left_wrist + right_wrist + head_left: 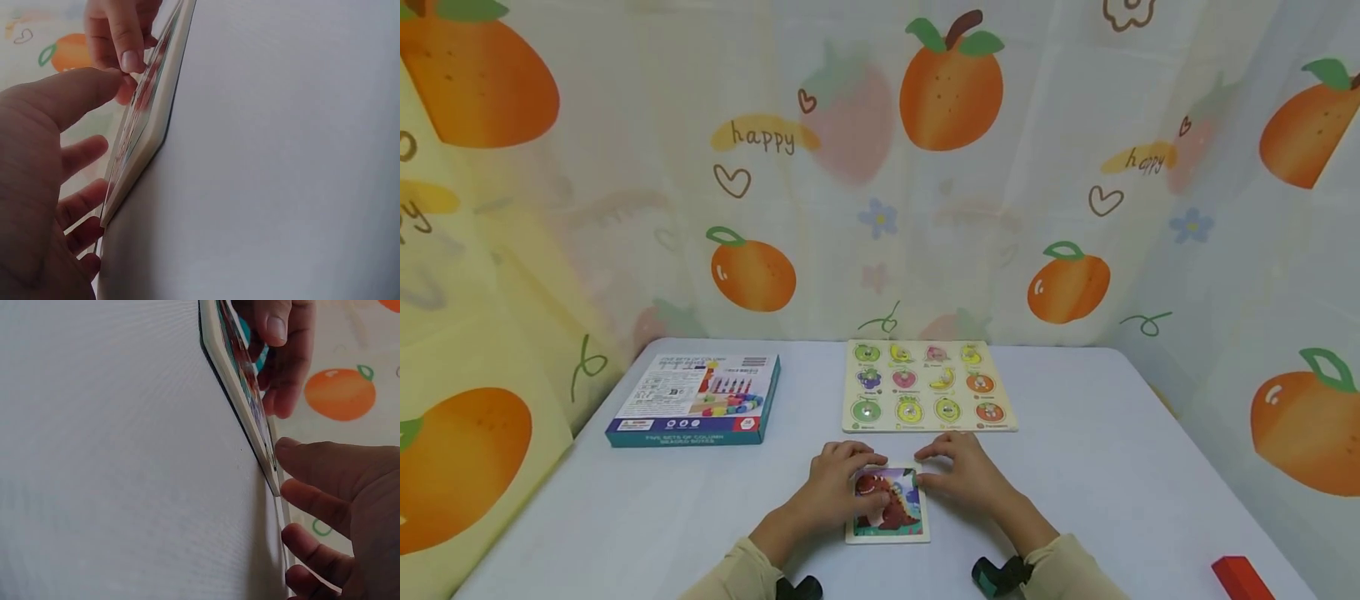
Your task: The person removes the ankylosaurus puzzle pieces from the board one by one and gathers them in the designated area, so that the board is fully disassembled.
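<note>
A small square dinosaur puzzle board (891, 521) with a pale border lies on the table in front of me. My left hand (831, 492) is over its left side, thumb across the picture and the other fingers by the left and far edges. Whether that thumb presses the surface I cannot tell. At the far right corner is my right hand (966, 475), its thumb by the board's edge and its fingers loosely bent beyond. In the right wrist view the right thumb (312, 462) is beside the board's rim (234, 394). Neither hand grips the board.
Behind the hands lies a wooden fruit puzzle board (928, 387). To the left is a flat teal-sided box (696, 400) with beads pictured on it. A red block (1242, 577) sits at the near right. A fruit-print curtain (880, 250) surrounds the white table (1075, 433).
</note>
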The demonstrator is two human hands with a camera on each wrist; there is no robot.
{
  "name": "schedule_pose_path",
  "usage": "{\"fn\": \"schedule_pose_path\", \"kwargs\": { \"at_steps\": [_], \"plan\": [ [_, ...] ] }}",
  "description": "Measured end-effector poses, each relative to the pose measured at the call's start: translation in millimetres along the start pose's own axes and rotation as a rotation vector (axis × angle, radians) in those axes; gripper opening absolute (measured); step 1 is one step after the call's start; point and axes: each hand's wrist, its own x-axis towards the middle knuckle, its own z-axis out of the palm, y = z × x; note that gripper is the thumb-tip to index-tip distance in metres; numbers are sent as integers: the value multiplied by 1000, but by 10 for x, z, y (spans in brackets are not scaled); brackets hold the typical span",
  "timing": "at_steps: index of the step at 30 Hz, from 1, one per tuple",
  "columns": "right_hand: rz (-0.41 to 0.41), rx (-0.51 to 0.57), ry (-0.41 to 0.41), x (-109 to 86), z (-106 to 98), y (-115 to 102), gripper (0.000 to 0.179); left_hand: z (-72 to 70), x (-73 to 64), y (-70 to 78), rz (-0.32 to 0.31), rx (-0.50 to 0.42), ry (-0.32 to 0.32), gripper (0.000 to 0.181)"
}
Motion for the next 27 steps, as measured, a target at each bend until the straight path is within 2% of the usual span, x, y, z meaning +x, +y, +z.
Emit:
{"fn": "schedule_pose_path", "kwargs": {
  "at_steps": [4, 8, 20, 27],
  "plan": [
    [8, -34, -10, -2, 8, -6, 24, 19, -10, 0, 2, 54, -14, 57],
    [-7, -50, -5, -2, 8, -17, 25, 36, -18, 4, 20, 88, -1, 58],
    [-40, -78, 6, -18, 3, -24, 14, 96, -28, -5, 15, 107, 34, 59],
    [-64, -114, -39, -9, -47, -69, 13, 79, -25, 21, 10, 114, 27, 57]
  ]
}}
